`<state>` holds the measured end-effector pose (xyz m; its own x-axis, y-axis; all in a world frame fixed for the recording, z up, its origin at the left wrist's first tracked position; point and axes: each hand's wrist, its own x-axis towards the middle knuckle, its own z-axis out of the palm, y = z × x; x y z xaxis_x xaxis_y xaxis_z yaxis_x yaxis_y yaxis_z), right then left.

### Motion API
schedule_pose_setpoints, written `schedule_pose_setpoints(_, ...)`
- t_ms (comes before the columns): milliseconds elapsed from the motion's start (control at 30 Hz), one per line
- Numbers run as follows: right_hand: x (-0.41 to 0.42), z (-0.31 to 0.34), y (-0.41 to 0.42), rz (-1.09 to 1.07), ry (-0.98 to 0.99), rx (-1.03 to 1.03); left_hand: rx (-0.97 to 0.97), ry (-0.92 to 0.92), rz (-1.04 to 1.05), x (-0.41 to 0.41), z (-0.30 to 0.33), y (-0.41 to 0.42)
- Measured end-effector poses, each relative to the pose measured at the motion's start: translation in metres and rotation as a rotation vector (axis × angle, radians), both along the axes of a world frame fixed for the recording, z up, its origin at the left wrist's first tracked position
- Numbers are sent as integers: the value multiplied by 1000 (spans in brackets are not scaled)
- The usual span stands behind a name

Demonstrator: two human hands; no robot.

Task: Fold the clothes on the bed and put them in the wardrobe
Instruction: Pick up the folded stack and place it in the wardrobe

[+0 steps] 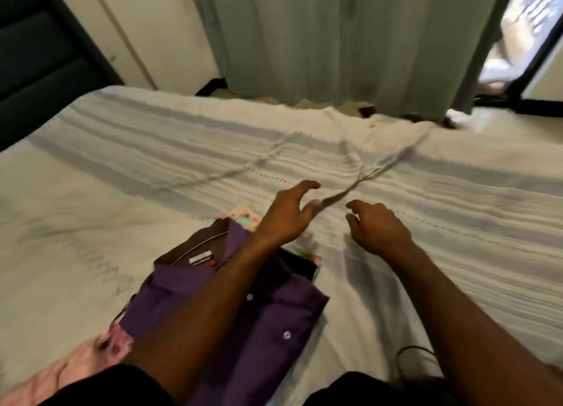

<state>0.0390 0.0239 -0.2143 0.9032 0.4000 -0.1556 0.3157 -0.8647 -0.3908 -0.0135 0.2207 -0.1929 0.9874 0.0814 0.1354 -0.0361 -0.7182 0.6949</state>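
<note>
A folded purple shirt (268, 311) with a dark collar and white buttons lies on the bed (122, 168), on top of a pale floral garment (243, 218) and a dark one. A pink floral cloth (76, 366) lies at the bed's near left corner. My left hand (286, 215) hovers just beyond the shirt, fingers spread and loosely bent, holding nothing. My right hand (376, 225) hovers beside it over the striped bedspread, fingers loosely curled and empty. My left forearm crosses over the shirt.
A grey-green curtain (335, 40) hangs behind the bed's far edge. A dark headboard (33, 55) stands at the far left. A dark-framed opening (530, 55) shows at the far right. A thin black cord (408, 357) lies near my right forearm.
</note>
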Motion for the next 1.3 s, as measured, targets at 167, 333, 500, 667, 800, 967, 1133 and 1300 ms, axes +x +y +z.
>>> schedule_pose_setpoints(167,-49,-3,79,218,280,273,-134,-53,522,-122,2,83)
schedule_pose_setpoints(333,-84,-24,126,465,336,30,-9,7,988,-226,3,98)
schedule_pose_setpoints(500,-82,-40,131,400,313,-130,103,218,927,-259,-23,87)
schedule_pose_setpoints(667,-78,-38,124,168,358,97,158,306,846,-227,-43,73)
schedule_pose_setpoints(800,-78,-38,115,164,459,78,212,306,810,-213,-48,64)
schedule_pose_setpoints(967,-67,-31,85,72,455,170,240,254,718,-185,-50,53)
schedule_pose_setpoints(1133,-40,-27,1,-196,481,276,236,175,453,-128,-56,11)
schedule_pose_setpoints(1300,-45,-36,-59,-405,577,424,132,37,677,-118,-55,-15)
